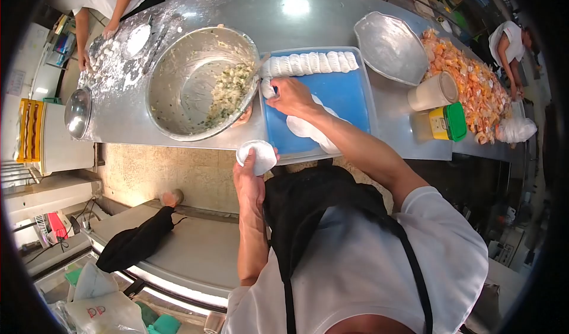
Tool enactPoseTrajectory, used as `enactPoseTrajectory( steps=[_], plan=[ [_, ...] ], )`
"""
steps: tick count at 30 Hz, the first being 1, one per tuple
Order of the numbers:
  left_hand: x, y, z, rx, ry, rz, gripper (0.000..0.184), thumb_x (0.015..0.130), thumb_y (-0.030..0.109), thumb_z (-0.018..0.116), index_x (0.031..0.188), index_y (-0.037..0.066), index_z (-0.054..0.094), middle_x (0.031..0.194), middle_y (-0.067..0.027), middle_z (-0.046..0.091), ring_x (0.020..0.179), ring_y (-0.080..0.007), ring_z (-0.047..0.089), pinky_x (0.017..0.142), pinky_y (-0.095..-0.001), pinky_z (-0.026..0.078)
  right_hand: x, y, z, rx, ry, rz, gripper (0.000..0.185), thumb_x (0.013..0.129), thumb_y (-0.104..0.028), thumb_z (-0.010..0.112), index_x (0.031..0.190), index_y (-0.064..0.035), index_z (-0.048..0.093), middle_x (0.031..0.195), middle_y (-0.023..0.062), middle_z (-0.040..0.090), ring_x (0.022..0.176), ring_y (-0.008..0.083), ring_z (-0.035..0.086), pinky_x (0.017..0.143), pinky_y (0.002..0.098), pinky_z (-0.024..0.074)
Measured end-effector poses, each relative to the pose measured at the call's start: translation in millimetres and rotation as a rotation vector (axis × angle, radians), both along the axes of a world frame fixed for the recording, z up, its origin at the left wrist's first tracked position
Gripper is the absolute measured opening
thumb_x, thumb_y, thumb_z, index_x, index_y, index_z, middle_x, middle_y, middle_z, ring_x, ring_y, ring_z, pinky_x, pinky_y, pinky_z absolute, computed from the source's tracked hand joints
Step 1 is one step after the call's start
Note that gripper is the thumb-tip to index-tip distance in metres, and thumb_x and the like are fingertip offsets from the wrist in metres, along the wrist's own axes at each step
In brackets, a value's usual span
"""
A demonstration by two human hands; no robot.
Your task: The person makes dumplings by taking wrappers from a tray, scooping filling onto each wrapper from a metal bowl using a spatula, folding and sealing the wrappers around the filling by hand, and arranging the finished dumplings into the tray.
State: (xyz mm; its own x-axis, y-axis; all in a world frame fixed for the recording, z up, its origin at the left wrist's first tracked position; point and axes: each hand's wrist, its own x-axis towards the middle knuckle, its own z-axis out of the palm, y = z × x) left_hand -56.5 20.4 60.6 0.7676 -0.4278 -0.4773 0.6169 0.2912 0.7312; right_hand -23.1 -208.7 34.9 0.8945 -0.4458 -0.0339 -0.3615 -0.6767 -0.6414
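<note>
My left hand (250, 183) holds a round white dumpling wrapper (256, 155) in front of the tray, its thumb lying over the dough. At the tray's left side, my right hand (291, 97) has its fingers closed on a pleated dumpling (268, 88), just below the start of a finished row. That row of white dumplings (311, 64) runs along the far side of the blue tray (349, 97). Loose wrappers (303, 128) lie on the tray, partly hidden under my right forearm. A big metal bowl (178, 106) beside the tray contains chopped filling (231, 91), with a utensil resting at its rim.
A dented metal pan (388, 46), a pale container (432, 91) and a green-lidded tub (448, 122) stand to the right, by a heap of orange wrapped pieces (462, 73). At far left, another person's hands (109, 30) work on the floured tabletop. A second person (508, 46) stands far right.
</note>
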Motion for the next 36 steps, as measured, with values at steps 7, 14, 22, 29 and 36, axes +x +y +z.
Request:
enactPoseTrajectory(
  steps=[7,14,22,29,36],
  plan=[
    [5.2,18.0,-2.0,0.009,-0.058,0.033,0.036,0.105,0.017,0.051,0.13,-0.009,0.047,0.122,-0.0282,0.062,0.108,-0.0382,0.068,0.089,-0.0493,0.06,-2.7,-8.6,94.9,0.037,-0.122,0.1,0.024,0.082,-0.016,0.075,0.103,-0.0038,0.071,0.097,0.0192,0.072,0.098,0.0383,0.07,0.082,0.0487,0.0541],
    [21.4,24.1,5.1,-0.056,-0.018,0.119,0.037,0.105,0.015,0.048,0.133,-0.008,0.046,0.124,-0.03,0.063,0.109,-0.0378,0.067,0.096,-0.0479,0.055,54.5,-20.2,117.8,-0.755,0.165,0.67,0.018,0.079,-0.003,0.067,0.095,-0.0057,0.075,0.088,0.0153,0.072,0.085,0.0318,0.072,0.069,0.0425,0.0568],
    [22.9,21.9,9.0,-0.062,-0.017,0.101,0.039,0.101,0.016,0.057,0.132,-0.006,0.05,0.12,-0.0264,0.066,0.106,-0.0344,0.068,0.095,-0.0449,0.055,105.8,7.9,107.8,-0.85,0.174,0.65,0.012,0.079,-0.006,0.064,0.079,-0.0051,0.075,0.082,0.015,0.073,0.078,0.0324,0.073,0.066,0.0441,0.0578],
    [23.4,40.2,-5.2,-0.035,0.042,0.197,0.041,0.098,0.017,0.066,0.13,-0.005,0.052,0.12,-0.0226,0.065,0.109,-0.0341,0.068,0.091,-0.0451,0.059,101.4,-17.5,131.9,-0.75,0.131,0.881,0.009,0.079,-0.009,0.062,0.078,-0.0067,0.07,0.08,0.0165,0.069,0.076,0.0378,0.068,0.062,0.0493,0.0518],
    [33.7,30.4,16.6,-0.117,0.141,0.19,0.048,0.101,0.029,0.061,0.134,-0.004,0.048,0.121,-0.0254,0.064,0.104,-0.0352,0.069,0.085,-0.045,0.059,101.3,-29.8,131.5,-0.594,0.215,0.92,0.011,0.081,-0.009,0.064,0.073,-0.0032,0.063,0.076,0.0181,0.064,0.074,0.0414,0.064,0.064,0.0513,0.0494]
  ],
)
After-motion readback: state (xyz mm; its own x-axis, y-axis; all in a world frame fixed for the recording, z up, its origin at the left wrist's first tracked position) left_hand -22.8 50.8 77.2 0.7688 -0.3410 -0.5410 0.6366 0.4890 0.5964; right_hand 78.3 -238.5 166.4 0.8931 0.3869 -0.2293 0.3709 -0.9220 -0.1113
